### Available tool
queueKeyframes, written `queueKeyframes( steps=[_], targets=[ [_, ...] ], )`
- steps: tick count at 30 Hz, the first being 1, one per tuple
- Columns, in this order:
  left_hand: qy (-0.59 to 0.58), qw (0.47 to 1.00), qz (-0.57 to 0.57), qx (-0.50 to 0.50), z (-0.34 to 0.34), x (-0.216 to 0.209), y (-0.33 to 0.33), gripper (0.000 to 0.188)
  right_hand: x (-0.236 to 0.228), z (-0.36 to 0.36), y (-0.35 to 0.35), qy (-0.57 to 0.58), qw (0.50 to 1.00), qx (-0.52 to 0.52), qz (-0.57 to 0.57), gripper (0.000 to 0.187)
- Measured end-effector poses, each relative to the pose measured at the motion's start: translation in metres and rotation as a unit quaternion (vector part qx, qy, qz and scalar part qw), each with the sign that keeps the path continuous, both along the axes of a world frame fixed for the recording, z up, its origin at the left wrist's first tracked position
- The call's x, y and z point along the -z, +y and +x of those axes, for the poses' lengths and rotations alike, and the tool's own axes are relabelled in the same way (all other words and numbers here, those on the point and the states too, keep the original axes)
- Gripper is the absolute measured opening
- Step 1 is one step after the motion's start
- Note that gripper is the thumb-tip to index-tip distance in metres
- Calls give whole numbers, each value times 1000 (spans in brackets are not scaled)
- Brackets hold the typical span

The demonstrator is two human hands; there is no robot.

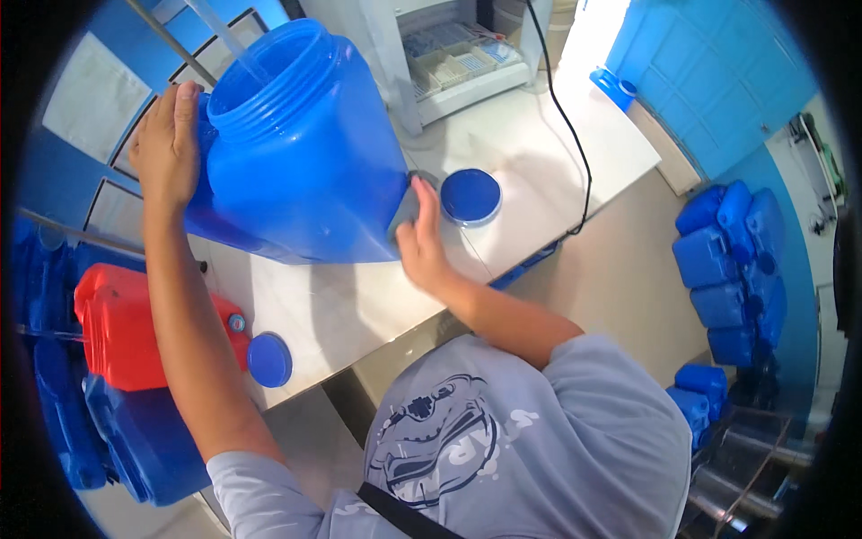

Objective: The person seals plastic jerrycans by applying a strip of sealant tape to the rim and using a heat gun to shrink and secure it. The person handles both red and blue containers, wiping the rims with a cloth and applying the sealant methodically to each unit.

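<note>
A big blue jerrycan (305,171) with a wide, threaded, open mouth stands on the white counter. A clear tube (229,40) reaches into its mouth. My left hand (169,144) grips the jerrycan's upper left side, thumb up and fingers partly hidden behind it. At the lower right side, my right hand (424,238) is closed on a grey pad (404,212) and presses it against the jerrycan wall. The pad is mostly covered, so its exact kind cannot be made out. Just right of that hand lies a round blue lid (471,196).
Another blue lid (269,359) lies at the counter's near left edge, beside a red jerrycan (126,328). A white cabinet (467,94) with small trays stands behind. A black cable (575,135) hangs over the counter's right edge. Blue jerrycans (709,260) are stacked at right.
</note>
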State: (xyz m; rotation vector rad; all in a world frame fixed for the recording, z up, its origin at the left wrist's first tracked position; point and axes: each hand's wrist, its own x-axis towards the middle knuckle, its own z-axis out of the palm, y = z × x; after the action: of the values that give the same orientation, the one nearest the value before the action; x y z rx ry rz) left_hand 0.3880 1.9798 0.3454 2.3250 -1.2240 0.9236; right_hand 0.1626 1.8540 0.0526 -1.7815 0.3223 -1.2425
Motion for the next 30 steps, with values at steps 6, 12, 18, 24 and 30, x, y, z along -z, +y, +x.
queueKeyframes(
  steps=[6,12,18,24,30],
  targets=[
    [-29,999,-31,15,-7,8,-17,52,-164,14,-31,-183,958,-48,-213,73],
    [-78,994,41,-65,0,7,-5,34,-129,65,-103,-118,979,-163,6,64],
    [257,964,-63,-27,-18,-6,-19,60,-13,-11,-57,17,990,-114,-81,51],
    [194,935,-294,-35,-51,36,92,41,-35,-56,-94,64,784,-352,508,39],
    [320,836,75,-439,-152,245,233,64,-73,-80,-120,198,573,-498,620,34]
  ],
)
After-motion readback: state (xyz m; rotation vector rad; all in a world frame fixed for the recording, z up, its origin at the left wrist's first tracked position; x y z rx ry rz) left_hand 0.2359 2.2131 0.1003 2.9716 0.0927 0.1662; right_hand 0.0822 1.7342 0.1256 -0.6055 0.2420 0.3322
